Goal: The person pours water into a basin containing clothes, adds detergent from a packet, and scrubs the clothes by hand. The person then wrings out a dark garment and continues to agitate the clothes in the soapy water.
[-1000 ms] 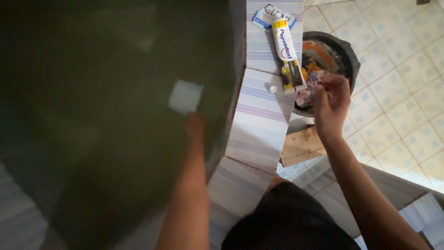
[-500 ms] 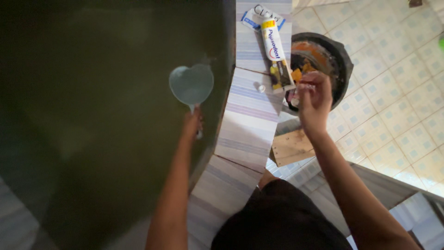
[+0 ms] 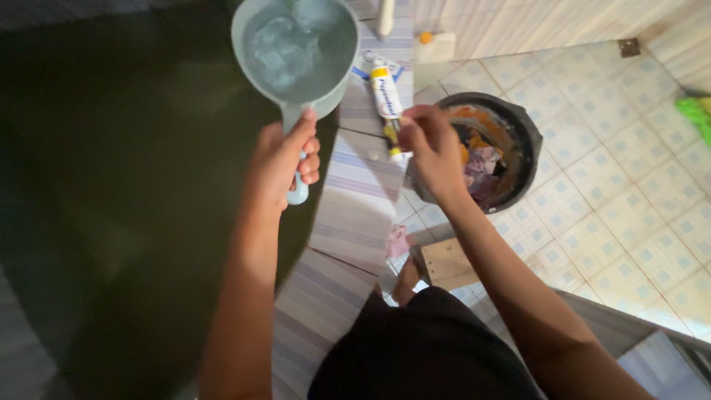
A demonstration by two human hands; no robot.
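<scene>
My left hand point(image 3: 285, 159) grips the handle of a pale blue water dipper point(image 3: 294, 46) filled with water, raised above the dark water of a tiled basin point(image 3: 133, 185). My right hand point(image 3: 432, 144) is closed with pinched fingers over the basin's tiled ledge point(image 3: 352, 215), next to a toothpaste tube point(image 3: 385, 89). Whatever the right fingers pinch is too small to make out. A small white cap point(image 3: 375, 155) lies on the ledge near the tube.
A black bucket point(image 3: 529, 141) with orange and purple scraps stands on the tiled floor right of the ledge. A wooden board point(image 3: 448, 263) and a pink scrap point(image 3: 398, 241) lie on the floor by my foot. A green object point(image 3: 696, 115) sits at the far right.
My left hand has lifted the dipper out of the basin, now full of water and much nearer the camera. My right hand moved left from over the bucket to the ledge by the toothpaste.
</scene>
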